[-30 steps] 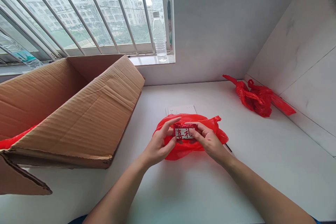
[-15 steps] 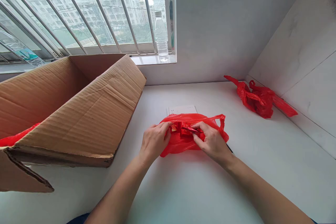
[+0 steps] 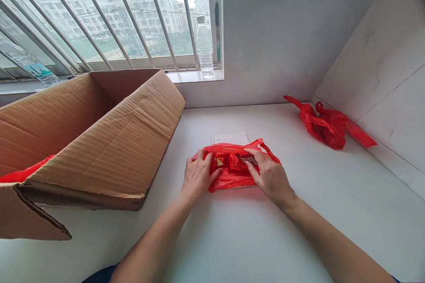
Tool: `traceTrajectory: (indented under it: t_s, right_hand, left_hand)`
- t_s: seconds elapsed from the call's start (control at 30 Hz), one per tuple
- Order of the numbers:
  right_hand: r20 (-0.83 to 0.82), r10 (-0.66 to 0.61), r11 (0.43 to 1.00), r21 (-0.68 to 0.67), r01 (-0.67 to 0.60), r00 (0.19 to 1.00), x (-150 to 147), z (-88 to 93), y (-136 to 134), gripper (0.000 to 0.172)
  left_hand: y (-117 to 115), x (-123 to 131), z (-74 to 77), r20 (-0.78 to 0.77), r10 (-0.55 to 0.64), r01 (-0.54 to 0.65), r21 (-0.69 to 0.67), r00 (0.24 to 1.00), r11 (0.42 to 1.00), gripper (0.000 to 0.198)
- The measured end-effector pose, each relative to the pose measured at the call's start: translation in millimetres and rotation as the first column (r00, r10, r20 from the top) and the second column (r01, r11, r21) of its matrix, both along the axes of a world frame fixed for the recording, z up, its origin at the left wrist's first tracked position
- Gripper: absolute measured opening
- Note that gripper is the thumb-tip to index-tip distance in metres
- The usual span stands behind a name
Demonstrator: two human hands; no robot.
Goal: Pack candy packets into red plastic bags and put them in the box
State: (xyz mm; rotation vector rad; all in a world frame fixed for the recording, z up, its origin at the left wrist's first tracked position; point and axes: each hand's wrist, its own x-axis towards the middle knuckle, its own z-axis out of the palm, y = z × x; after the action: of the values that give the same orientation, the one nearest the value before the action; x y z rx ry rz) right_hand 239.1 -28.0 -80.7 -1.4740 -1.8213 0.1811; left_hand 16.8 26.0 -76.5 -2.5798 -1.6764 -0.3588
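White counter (image 3: 332,225), cardboard carton (image 3: 99,141) standing open to the left of the hands. Red plastic bag (image 3: 234,182) lies bunched on the counter between both hands. Left hand (image 3: 198,176): fingers loosely spread, pressing down on the bag's left end. Right hand (image 3: 270,174): fingers curved, not pinching, tips resting on a dark-labelled packet (image 3: 247,159). Small red packets (image 3: 229,162) sit in the bag's open mouth, between the hands, touching the dark-labelled one.
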Motion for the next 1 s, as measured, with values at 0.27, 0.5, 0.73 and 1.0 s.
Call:
traceTrajectory:
  t_s: [0.27, 0.5, 0.73, 1.0]
  right_hand:
    - [-0.059, 0.028, 1.000, -0.003, -0.028, 0.998, 4.1, 2.7, 0.2, 0.027]
    - [-0.100, 0.104, 0.991, -0.071, -0.111, 0.990, 4.8, -0.9, 1.7, 0.031]
    - [-0.373, 0.211, 0.943, -0.165, -0.288, 0.903, -6.1, 20.1, -9.9, 0.029]
    - [-0.636, 0.063, 0.886, -0.320, -0.337, 0.769, -4.6, 16.3, -7.1, 0.043]
  left_hand:
    - [1.9, -6.8, 7.8, 0.116, -0.040, 0.028, 0.098, 0.992, 0.995, 0.017]
    - [-7.3, -3.7, 23.6, 0.326, -0.191, 0.092, 0.297, 0.926, 0.951, 0.012]
    - [-13.7, 3.8, 22.3, 0.412, -0.363, 0.291, 0.228, 0.836, 0.929, 0.015]
    - [-9.3, -2.2, 25.0, 0.300, -0.373, 0.333, 0.179, 0.878, 0.926, 0.045]
